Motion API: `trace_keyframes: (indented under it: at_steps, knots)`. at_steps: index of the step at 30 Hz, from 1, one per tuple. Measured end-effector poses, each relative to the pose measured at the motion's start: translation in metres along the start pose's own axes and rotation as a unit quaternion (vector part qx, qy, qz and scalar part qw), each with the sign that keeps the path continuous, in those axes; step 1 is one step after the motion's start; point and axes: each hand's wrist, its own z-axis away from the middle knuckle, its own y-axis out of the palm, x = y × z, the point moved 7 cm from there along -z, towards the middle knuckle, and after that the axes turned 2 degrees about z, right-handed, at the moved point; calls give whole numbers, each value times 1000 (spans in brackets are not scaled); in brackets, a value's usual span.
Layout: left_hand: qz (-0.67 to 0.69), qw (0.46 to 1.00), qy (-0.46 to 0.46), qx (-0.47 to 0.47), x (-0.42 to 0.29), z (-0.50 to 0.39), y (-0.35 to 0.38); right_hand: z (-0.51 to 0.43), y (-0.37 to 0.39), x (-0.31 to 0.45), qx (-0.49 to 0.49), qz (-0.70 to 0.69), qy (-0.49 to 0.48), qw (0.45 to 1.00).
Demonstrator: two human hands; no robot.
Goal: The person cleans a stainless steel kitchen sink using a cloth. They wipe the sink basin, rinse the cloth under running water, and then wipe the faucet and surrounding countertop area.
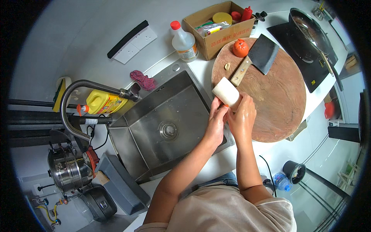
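Both hands are on a thick white cylindrical piece (226, 91), which looks like a cut length of daikon radish. It is held tilted over the left edge of a round wooden chopping board (278, 107). My left hand (216, 123) supports its lower left side, and a small orange spot of unclear nature shows at the fingertips. My right hand (244, 119), wet on the back, wraps its lower right end. Beyond the piece, a Chinese cleaver (262, 53) lies flat on the board, wooden handle towards me. A tomato (240, 48) and a garlic clove (227, 66) rest near it.
Left of the board is a steel sink (179, 121) with a curved faucet (72, 84). A red-capped bottle (184, 43) and a cardboard box (232, 34) stand behind. At right, a frying pan (311, 32) sits on a black cooktop (316, 72). A yellow detergent jug (105, 102) lies by the faucet.
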Motion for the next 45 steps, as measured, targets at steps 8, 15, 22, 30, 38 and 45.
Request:
trace_keyframes:
  at_steps: [8,15,22,30,38,45]
  knots:
    - [17,996,-77,42,29,-13,3,-4,-7,-28,25,48,8,999]
    - [3,998,-61,22,41,-12,-23,-13,-17,2,15,121,-42,992]
    - [-36,999,14,-36,14,-13,-87,-18,18,67,83,48,-105,990]
    - [-564,768,241,-183,-83,-35,-210,-16,136,126,151,-89,-202,964]
    - [-841,428,326,-55,-112,-72,-275,-37,263,193,202,-130,-281,929]
    - [-797,552,223,-103,-120,-85,-314,-39,332,220,225,-107,-318,915]
